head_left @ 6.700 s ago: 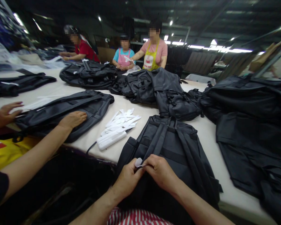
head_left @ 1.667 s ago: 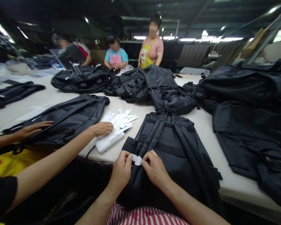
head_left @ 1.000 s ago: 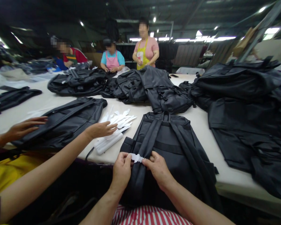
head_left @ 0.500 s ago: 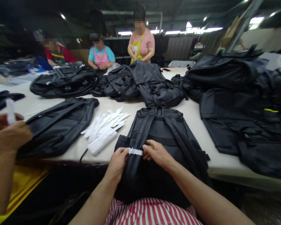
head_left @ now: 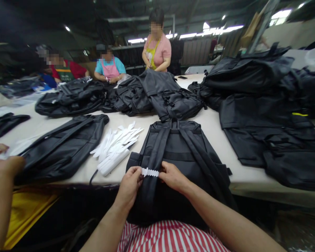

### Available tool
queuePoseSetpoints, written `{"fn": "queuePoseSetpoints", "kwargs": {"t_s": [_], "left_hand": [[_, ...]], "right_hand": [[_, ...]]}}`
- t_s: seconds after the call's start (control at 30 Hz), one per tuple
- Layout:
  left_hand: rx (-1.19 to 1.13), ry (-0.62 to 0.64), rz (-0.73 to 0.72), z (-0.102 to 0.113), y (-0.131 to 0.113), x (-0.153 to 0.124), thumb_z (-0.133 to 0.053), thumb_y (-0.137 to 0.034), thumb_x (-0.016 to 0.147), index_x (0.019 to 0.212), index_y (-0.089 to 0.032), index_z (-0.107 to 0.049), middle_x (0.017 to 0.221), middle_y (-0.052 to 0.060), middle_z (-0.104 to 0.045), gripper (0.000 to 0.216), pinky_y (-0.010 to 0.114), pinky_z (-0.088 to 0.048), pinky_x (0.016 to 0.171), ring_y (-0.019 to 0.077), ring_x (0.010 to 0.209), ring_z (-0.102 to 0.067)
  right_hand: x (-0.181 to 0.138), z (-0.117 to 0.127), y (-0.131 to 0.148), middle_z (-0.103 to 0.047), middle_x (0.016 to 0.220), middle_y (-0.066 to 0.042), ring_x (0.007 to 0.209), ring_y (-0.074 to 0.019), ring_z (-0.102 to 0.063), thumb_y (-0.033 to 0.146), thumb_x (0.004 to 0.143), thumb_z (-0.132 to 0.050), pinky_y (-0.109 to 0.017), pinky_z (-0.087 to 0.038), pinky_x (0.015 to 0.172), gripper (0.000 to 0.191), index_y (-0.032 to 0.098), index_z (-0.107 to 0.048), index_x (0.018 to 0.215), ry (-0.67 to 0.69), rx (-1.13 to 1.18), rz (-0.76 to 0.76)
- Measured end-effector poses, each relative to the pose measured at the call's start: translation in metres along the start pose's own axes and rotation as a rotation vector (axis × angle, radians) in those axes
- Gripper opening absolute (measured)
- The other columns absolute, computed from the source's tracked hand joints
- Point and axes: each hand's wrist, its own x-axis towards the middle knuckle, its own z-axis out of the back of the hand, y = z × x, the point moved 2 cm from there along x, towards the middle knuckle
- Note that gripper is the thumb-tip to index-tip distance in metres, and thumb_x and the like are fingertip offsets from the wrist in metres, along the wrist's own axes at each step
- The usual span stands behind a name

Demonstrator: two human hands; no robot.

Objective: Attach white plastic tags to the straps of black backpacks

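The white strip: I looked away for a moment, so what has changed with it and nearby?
The white strip, mostly hidden earlier, now extends across a strap of the backpack, from the left hand to the right hand, both still gripping it. A co-worker's hand moved from the neighbouring bag to the pile of white strips, then back leftward. The backpack lies as before.

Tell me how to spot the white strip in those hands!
At the pale table, find the black backpack by the red-striped clothing. Across one strap, between left hand and right hand, is the white strip. Unlike the piled strips, it's held and wavy-edged.
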Motion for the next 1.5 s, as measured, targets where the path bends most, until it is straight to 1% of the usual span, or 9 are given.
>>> {"fn": "queuePoseSetpoints", "kwargs": {"t_s": [0.23,0.37,0.5,0.63,0.77,0.9,1.0,1.17,1.5], "left_hand": [[0.673,-0.164,-0.59,0.01,-0.017,-0.043,-0.057,-0.03,0.078,0.114,-0.021,-0.049,0.115,0.008,-0.057,0.038,0.038,-0.041,0.094,0.022,0.105,-0.055],[0.877,-0.008,-0.971,-0.003,-0.024,-0.064,-0.053,-0.019,0.08,0.11,-0.022,-0.052,0.112,0.008,-0.056,0.03,0.041,-0.039,0.098,0.0227,0.11,-0.051],[0.932,0.169,-1.099,-0.014,-0.011,-0.065,-0.054,-0.017,0.079,0.107,-0.024,-0.054,0.112,0.008,-0.056,0.029,0.043,-0.04,0.096,0.0239,0.109,-0.051],[0.983,0.23,-1.136,-0.019,0.002,-0.057,-0.055,-0.023,0.079,0.102,-0.023,-0.058,0.107,0.009,-0.059,0.023,0.043,-0.043,0.092,0.0246,0.105,-0.053],[1.046,0.252,-1.126,-0.025,-0.003,-0.055,-0.056,-0.026,0.078,0.094,-0.023,-0.062,0.101,0.007,-0.064,0.018,0.044,-0.038,0.095,0.0241,0.1,-0.056],[0.909,0.299,-1.007,-0.041,-0.018,-0.065,-0.057,-0.029,0.077,0.091,-0.026,-0.065,0.101,0.005,-0.065,0.017,0.044,-0.033,0.1,0.0236,0.101,-0.057],[0.688,0.564,-0.615,-0.064,-0.021,-0.073,-0.058,-0.033,0.076,0.098,-0.025,-0.065,0.105,0.006,-0.065,0.025,0.038,-0.041,0.093,0.0237,0.102,-0.057],[0.21,0.94,-0.036,-0.083,-0.015,-0.088,-0.055,-0.036,0.079,0.098,-0.02,-0.064,0.094,0.006,-0.067,0.027,0.034,-0.046,0.083,0.0217,0.091,-0.061],[-0.063,0.735,0.03,-0.076,-0.019,-0.068,-0.059,-0.034,0.079,0.101,-0.015,-0.064,0.088,0.007,-0.068,0.03,0.029,-0.045,0.079,0.0171,0.08,-0.062]], "right_hand": [[-0.023,0.042,-0.002,-0.065,0.102,-0.008,0.091,-0.0181,-0.061,0.021,0.075,-0.051,-0.029,-0.049,0.071,0.035,0.017,-0.056,0.109,-0.247,-0.007,0.007],[-0.068,0.106,-0.003,-0.065,0.103,-0.007,0.092,-0.0188,-0.06,0.033,0.078,-0.051,-0.031,-0.046,0.079,0.034,0.019,-0.056,0.109,-0.521,-0.157,-0.006],[-0.131,0.148,-0.026,-0.066,0.092,-0.008,0.084,-0.0211,-0.061,0.038,0.079,-0.048,-0.035,-0.044,0.079,0.029,0.019,-0.061,0.097,-0.723,-0.514,-0.198],[-0.168,0.145,-0.075,-0.065,0.101,-0.009,0.092,-0.0236,-0.06,0.04,0.075,-0.053,-0.036,-0.043,0.083,0.033,0.019,-0.06,0.099,-0.674,-0.492,-0.349],[-0.18,0.135,-0.094,-0.067,0.086,-0.006,0.083,-0.0213,-0.062,0.043,0.074,-0.055,-0.032,-0.046,0.074,0.03,0.017,-0.061,0.089,-0.579,-0.269,-0.367],[-0.183,0.13,-0.046,-0.061,0.065,-0.001,0.061,-0.0155,-0.056,0.045,0.073,-0.059,-0.027,-0.043,0.058,0.028,0.016,-0.057,0.07,-0.437,-0.028,-0.362],[-0.162,0.119,0.007,-0.06,0.069,0.0,0.061,-0.0137,-0.055,0.047,0.075,-0.057,-0.025,-0.043,0.057,0.031,0.018,-0.058,0.084,-0.407,0.322,-0.198],[-0.091,0.087,0.06,-0.052,0.061,0.004,0.056,-0.0097,-0.046,0.048,0.072,-0.061,-0.02,-0.038,0.052,0.032,0.017,-0.055,0.075,-0.529,0.242,0.107],[-0.052,0.062,0.075,-0.054,0.067,0.002,0.061,-0.0101,-0.048,0.05,0.078,-0.053,-0.02,-0.038,0.053,0.034,0.016,-0.058,0.078,-0.356,0.084,0.175]]}}
